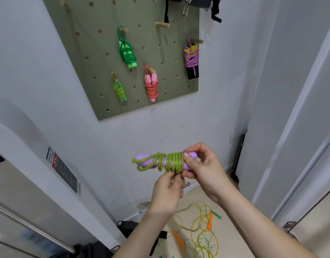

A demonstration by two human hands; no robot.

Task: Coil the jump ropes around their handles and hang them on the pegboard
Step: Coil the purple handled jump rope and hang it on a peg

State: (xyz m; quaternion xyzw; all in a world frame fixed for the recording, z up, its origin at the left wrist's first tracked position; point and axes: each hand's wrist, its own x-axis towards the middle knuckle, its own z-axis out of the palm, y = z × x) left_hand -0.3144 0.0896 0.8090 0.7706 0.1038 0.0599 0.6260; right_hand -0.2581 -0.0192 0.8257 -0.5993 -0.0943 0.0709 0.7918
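Right hand point(201, 168) grip closed on purple handles point(153, 161); left hand point(168, 190) pinches green rope point(171, 162) (coils tight).

Printed label point(63, 171) stuck on white wall point(225, 81), lower left. Metal carabiner point(185, 6) and black strap point(216, 10) hanging at top edge. Black bag point(129, 229) on beige floor point(244, 239). White door frame point(300, 146) at right.

Both forearms bare — no sleeves; left hand point(167, 194), right hand point(203, 170) w/o gloves.
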